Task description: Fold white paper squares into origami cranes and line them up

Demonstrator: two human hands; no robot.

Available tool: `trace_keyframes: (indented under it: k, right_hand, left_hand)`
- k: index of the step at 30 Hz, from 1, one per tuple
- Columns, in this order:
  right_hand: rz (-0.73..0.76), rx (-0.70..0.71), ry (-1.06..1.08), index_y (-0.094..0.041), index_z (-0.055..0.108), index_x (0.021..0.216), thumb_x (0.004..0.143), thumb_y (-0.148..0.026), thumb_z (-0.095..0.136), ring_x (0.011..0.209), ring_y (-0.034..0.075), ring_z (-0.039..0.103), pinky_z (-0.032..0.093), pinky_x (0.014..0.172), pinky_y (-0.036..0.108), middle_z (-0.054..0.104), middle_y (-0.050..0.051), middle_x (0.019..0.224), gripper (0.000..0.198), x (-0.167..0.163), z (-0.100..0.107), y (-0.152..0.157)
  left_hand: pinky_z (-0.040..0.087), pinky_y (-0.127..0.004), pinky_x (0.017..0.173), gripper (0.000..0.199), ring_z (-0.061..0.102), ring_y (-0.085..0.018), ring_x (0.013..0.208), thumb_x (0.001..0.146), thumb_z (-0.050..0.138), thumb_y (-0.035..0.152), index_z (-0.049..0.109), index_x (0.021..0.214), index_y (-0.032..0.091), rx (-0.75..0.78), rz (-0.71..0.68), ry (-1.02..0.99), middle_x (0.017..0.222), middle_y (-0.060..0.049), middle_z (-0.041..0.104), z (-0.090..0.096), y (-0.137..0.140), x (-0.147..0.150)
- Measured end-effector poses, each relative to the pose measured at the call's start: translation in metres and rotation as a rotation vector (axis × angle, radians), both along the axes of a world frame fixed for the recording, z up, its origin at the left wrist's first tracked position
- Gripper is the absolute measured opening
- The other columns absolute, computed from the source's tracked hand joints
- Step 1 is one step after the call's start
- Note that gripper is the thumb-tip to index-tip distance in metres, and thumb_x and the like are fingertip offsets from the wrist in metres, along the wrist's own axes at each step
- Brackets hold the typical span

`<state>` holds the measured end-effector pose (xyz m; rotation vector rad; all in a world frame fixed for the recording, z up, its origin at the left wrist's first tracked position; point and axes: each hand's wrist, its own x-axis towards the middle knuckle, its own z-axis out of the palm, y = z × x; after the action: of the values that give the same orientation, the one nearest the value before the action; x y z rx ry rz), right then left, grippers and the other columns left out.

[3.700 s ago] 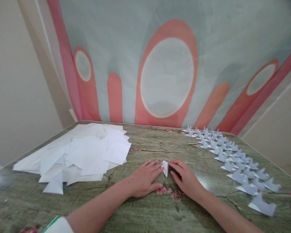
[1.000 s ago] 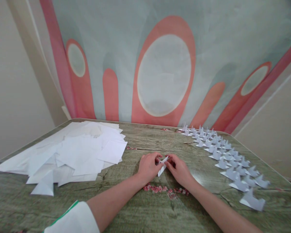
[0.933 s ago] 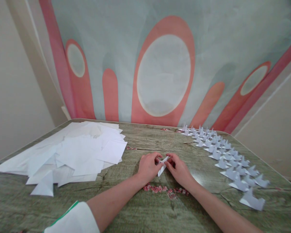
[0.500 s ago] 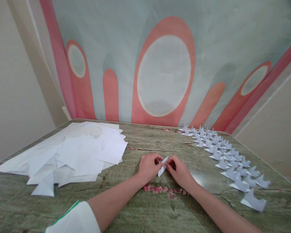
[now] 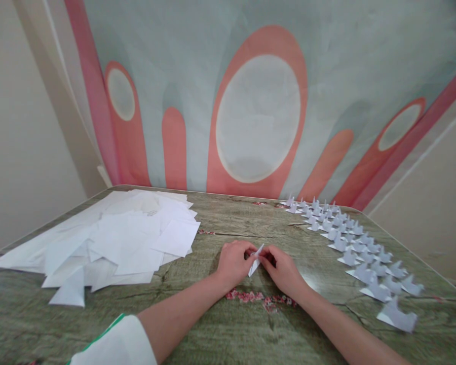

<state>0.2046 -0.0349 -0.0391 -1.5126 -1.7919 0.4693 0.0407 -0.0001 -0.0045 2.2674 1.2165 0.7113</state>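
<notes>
Between my two hands, over the middle of the table, is a small folded piece of white paper (image 5: pixel 254 266), narrow and pointed at both ends. My left hand (image 5: pixel 234 260) pinches it from the left, thumb and fingers closed on its edge. From the right, my right hand (image 5: pixel 279 264) grips the same folded paper, with the fingertips of both hands close together. Parts of the paper are hidden behind the fingers, so its exact folds cannot be made out.
A loose pile of white paper sheets (image 5: pixel 133 238) covers the table's left side, with a folded paper triangle (image 5: pixel 70 291) at its near edge. Rows of folded paper birds (image 5: pixel 361 271) stand along the right. The wood-patterned table (image 5: pixel 213 329) meets a painted backdrop (image 5: pixel 197 76).
Both hands stay almost in place. Their fingertips have shifted slightly on the folded paper, and the upper part of the paper looks narrower now.
</notes>
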Motion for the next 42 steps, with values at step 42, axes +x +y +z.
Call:
trace_keyframes:
  k: [42]
  right_hand:
    - [0.075,0.098,-0.133,-0.02,0.06,0.087,0.081,-0.016,0.049,0.081,0.02,0.054,0.043,0.073,0.031,0.057,0.005,0.082,0.013,0.0,0.005,-0.008]
  left_hand:
    - [0.043,-0.027,0.075,0.013,0.063,-0.016,0.075,0.077,0.054,0.025,0.064,0.084,0.022,0.022,0.04,0.009,0.079,0.001,0.07,-0.006,0.0,0.006]
